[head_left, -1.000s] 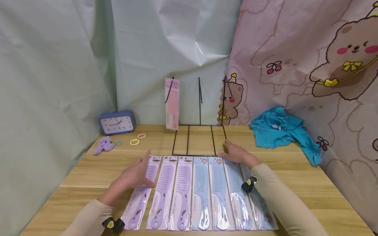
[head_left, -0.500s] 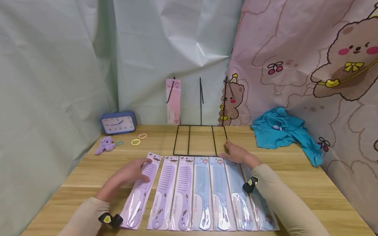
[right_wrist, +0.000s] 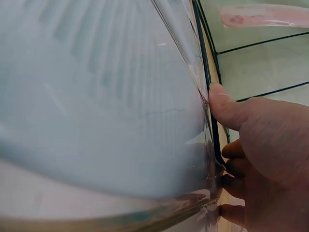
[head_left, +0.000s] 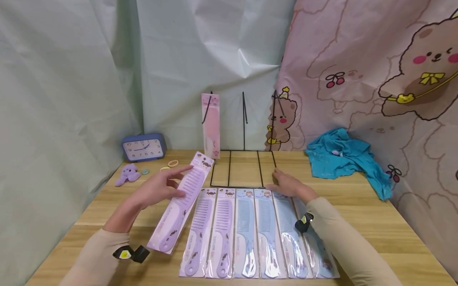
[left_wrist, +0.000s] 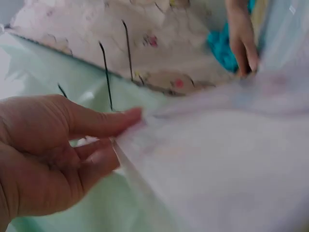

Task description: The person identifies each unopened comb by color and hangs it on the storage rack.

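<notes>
Here, left grip (head_left: 156,190) pinches 1 purple comb (head_left: 182,209).

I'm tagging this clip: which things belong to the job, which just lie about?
Likely job things:
purple comb packet, in the left hand
two other purple comb packets
blue comb packets
black rack, at the right hand
hanging pink packet

Apparently lying about:
blue clock
purple plush toy
small rings
teal cloth

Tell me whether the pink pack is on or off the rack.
On: the pink pack hangs from the leftmost hook, which pokes out in front.
</notes>
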Demonstrator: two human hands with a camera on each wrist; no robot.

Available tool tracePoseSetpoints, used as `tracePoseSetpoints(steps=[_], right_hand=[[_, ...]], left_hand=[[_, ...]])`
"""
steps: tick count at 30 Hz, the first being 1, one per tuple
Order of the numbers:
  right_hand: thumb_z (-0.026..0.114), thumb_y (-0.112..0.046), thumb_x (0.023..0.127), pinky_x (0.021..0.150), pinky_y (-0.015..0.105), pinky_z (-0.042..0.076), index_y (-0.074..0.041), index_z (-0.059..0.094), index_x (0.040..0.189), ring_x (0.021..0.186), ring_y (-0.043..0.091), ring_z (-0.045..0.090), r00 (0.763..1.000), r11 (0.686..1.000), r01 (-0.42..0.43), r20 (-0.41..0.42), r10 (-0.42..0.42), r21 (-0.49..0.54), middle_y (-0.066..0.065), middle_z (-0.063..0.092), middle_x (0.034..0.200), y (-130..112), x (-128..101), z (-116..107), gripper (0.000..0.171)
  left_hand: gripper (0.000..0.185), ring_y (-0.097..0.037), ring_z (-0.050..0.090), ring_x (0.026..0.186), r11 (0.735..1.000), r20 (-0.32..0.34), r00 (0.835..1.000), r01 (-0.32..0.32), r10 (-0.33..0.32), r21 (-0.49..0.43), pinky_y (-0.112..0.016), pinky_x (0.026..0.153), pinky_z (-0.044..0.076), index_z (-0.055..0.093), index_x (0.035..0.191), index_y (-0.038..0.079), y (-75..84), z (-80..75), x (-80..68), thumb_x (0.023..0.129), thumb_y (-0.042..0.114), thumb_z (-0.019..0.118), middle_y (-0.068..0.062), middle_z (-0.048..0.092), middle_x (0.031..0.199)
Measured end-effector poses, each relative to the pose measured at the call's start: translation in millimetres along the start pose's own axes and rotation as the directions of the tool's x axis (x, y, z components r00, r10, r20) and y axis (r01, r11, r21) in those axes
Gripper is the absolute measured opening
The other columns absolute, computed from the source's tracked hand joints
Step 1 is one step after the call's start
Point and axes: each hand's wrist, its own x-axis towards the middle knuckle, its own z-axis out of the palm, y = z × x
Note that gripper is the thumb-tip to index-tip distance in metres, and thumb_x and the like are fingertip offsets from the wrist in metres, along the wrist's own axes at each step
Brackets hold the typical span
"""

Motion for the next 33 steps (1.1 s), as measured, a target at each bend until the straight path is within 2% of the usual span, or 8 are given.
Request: tracePoseSetpoints(steps=[3, 5, 8, 12, 16, 21, 27, 33], right_hand=[[0.054, -0.05, 0.101, 0.117, 0.057, 0.023, 0.007, 0.026, 0.154, 0.145, 0.046, 0.022, 1.0, 1.0, 0.01, 0.001, -0.01, -0.008, 0.028, 0.013, 0.162, 0.7, 0.3, 1.0, 0.083], [0.054, -0.05, 0.101, 0.117, 0.057, 0.023, 0.008, 0.026, 0.154, 0.145, 0.046, 0.022, 1.0, 1.0, 0.016, 0.0, -0.016, -0.013, 0.028, 0.013, 0.162, 0.8, 0.8, 2.0, 0.083], [0.054, -0.05, 0.101, 0.117, 0.056, 0.023, 0.007, 0.025, 0.155, 0.146, 0.045, 0.022, 1.0, 1.0, 0.012, 0.0, -0.012, -0.013, 0.027, 0.013, 0.162, 1.2, 2.1, 3.3, 0.084], [0.054, -0.05, 0.101, 0.118, 0.056, 0.022, 0.007, 0.024, 0.155, 0.147, 0.045, 0.021, 1.0, 1.0, 0.003, 0.002, -0.003, -0.007, 0.027, 0.012, 0.163, 1.1, 4.2, 3.1, 0.084], [0.054, -0.05, 0.101, 0.118, 0.056, 0.021, 0.008, 0.025, 0.154, 0.146, 0.046, 0.021, 1.0, 1.0, 0.008, -0.003, -0.008, -0.017, 0.028, 0.012, 0.162, 1.5, 5.8, 3.0, 0.083], [0.054, -0.05, 0.101, 0.118, 0.056, 0.022, 0.007, 0.025, 0.154, 0.146, 0.045, 0.022, 1.0, 1.0, 0.004, -0.007, -0.004, -0.024, 0.027, 0.013, 0.162, 2.6, 5.7, 3.4, 0.084], [0.054, -0.05, 0.101, 0.117, 0.056, 0.023, 0.01, 0.027, 0.153, 0.145, 0.046, 0.023, 1.0, 0.999, 0.022, -0.012, -0.022, -0.03, 0.029, 0.014, 0.161, 4.3, 5.5, 3.3, 0.083], [0.054, -0.048, 0.101, 0.117, 0.055, 0.023, 0.01, 0.026, 0.152, 0.146, 0.046, 0.022, 1.0, 0.999, 0.022, -0.012, -0.022, -0.027, 0.03, 0.013, 0.161, 5.6, 3.3, 3.0, 0.082]], left_hand=[[0.078, -0.028, 0.065, 0.096, 0.995, -0.051, 0.997, -0.06, 0.057, -0.078, -0.034, 0.074, 0.059, 0.045, 0.152, 0.02, 21.3, 5.3, 9.1, 0.084, 0.005, 0.079, -0.019, 0.062, 0.128], [0.077, -0.029, 0.065, 0.094, 0.982, -0.091, 0.99, -0.119, 0.107, -0.148, -0.034, 0.072, 0.059, 0.046, 0.152, 0.022, 34.2, 12.1, 15.9, 0.084, 0.006, 0.079, -0.017, 0.065, 0.124], [0.077, -0.029, 0.067, 0.094, 0.95, -0.142, 0.972, -0.215, 0.186, -0.226, -0.034, 0.071, 0.059, 0.046, 0.152, 0.022, 52.5, 23.9, 26.5, 0.085, 0.006, 0.079, -0.016, 0.068, 0.12], [0.077, -0.03, 0.068, 0.097, 0.905, -0.133, 0.96, -0.276, 0.245, -0.324, -0.037, 0.074, 0.059, 0.044, 0.153, 0.023, 70.0, 37.1, 42.5, 0.086, 0.004, 0.078, -0.015, 0.068, 0.121], [0.079, -0.031, 0.069, 0.1, 0.877, -0.103, 0.964, -0.267, 0.247, -0.399, -0.039, 0.077, 0.059, 0.044, 0.153, 0.026, 77.6, 45.3, 60.4, 0.086, 0.0, 0.077, -0.015, 0.068, 0.122], [0.082, -0.032, 0.069, 0.103, 0.868, -0.122, 0.972, -0.233, 0.199, -0.439, -0.041, 0.081, 0.059, 0.045, 0.152, 0.025, 79.0, 51.9, 76.5, 0.083, -0.005, 0.077, -0.016, 0.066, 0.126], [0.083, -0.031, 0.069, 0.102, 0.888, -0.15, 0.978, -0.195, 0.145, -0.416, -0.04, 0.082, 0.059, 0.044, 0.152, 0.03, 77.5, 56.2, 96.2, 0.084, -0.006, 0.075, -0.016, 0.064, 0.129], [0.086, -0.031, 0.066, 0.102, 0.896, -0.174, 0.979, -0.171, 0.107, -0.41, -0.037, 0.084, 0.059, 0.04, 0.154, 0.032, 79.8, 55.1, 133.9, 0.086, -0.012, 0.068, -0.017, 0.06, 0.125]])
